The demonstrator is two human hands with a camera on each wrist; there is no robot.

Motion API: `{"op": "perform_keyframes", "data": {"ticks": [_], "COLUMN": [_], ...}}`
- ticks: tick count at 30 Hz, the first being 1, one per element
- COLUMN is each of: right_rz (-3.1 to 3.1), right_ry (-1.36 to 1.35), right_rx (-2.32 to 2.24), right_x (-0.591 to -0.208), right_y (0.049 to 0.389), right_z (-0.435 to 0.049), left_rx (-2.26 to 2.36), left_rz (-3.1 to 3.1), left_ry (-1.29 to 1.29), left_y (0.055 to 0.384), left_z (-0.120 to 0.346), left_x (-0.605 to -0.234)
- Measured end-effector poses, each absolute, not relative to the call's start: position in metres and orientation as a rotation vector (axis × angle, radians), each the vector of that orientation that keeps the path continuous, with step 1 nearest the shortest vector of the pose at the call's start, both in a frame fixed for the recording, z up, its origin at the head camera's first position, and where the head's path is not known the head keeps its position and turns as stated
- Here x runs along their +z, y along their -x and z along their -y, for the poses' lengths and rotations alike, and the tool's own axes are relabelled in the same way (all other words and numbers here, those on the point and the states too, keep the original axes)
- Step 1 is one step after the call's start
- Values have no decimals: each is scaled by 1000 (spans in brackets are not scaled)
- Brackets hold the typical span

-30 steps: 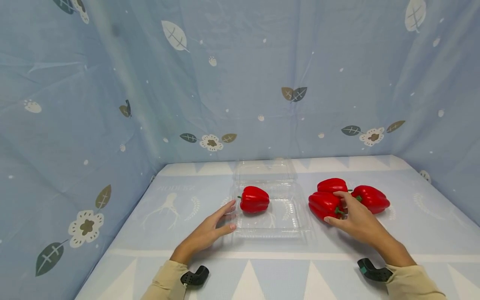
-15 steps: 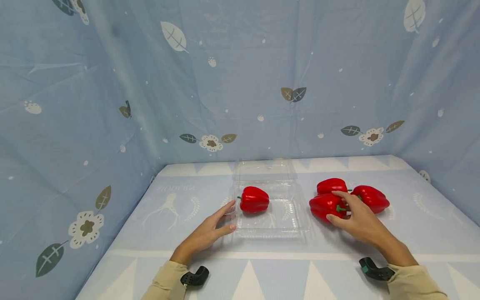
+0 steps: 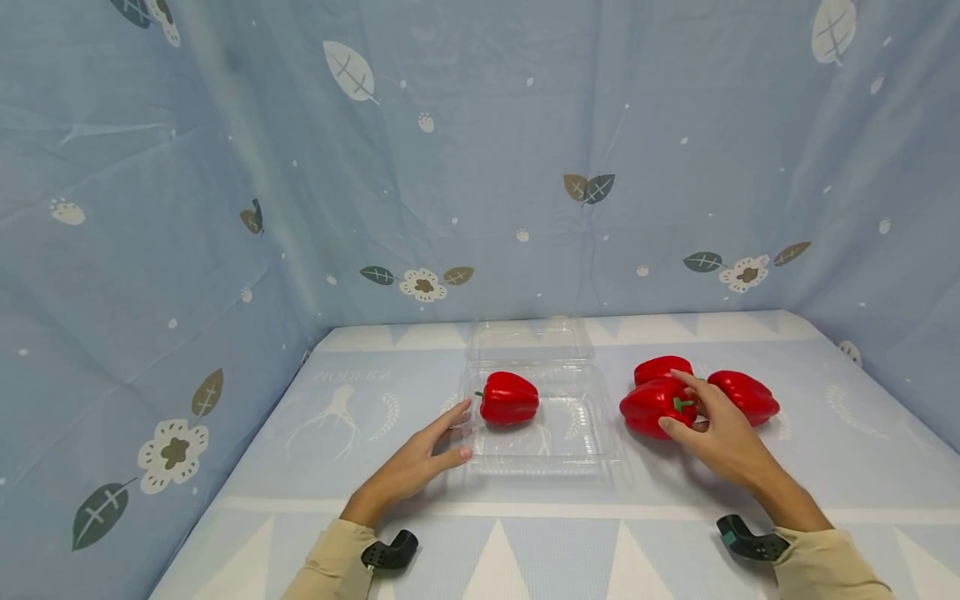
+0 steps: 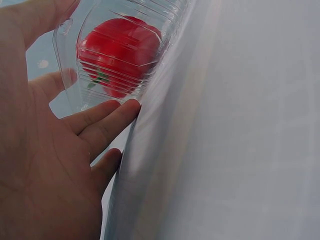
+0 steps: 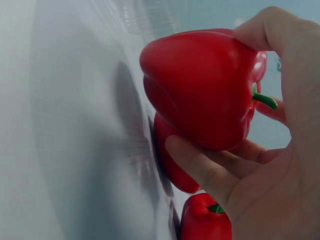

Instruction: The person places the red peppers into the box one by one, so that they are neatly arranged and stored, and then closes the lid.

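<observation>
My right hand (image 3: 716, 429) grips a red bell pepper (image 3: 651, 407) with thumb and fingers around its stem end; the right wrist view shows this pepper (image 5: 200, 85) held just off the table. Behind it lies a second red pepper (image 3: 662, 368), partly covered, and a third pepper (image 3: 744, 397) sits to the right of the hand. On the left, my left hand (image 3: 412, 467) has its fingers extended at the left side of a clear plastic clamshell box (image 3: 540, 460), the fingertips by its wall. Inside the box's base rests another red pepper (image 3: 508, 399), stem pointing left.
The box's clear lid (image 3: 528, 340) lies folded back toward the rear of the table. A patterned light-blue cloth (image 3: 360, 358) covers the table, and a blue leaf-print curtain (image 3: 480, 167) rises behind and along both sides. Black wrist devices (image 3: 750, 540) sit on both sleeves.
In my right hand the front pepper has turned and risen slightly, its stem facing more to the right. My left hand and the pepper in the box have stayed in place.
</observation>
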State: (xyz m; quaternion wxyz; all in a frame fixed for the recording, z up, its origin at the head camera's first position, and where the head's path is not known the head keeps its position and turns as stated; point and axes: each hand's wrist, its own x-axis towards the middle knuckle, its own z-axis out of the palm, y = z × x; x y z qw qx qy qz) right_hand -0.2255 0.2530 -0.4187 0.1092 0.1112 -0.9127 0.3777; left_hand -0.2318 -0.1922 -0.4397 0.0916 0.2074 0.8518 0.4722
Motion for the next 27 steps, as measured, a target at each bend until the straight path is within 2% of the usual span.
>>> {"op": "perform_keyframes", "data": {"ticks": [18, 27], "right_rz": [2615, 2531], "right_ry": [-194, -210], "right_rx": [1431, 1506], "right_x": [-414, -415], "right_y": [225, 223], "right_z": [-251, -254], "left_rx": [1410, 1409], "left_rz": [-2521, -2524], "left_ry": [-621, -598], "left_y": [232, 232], "left_z": [193, 192], "left_x": [-439, -440]}}
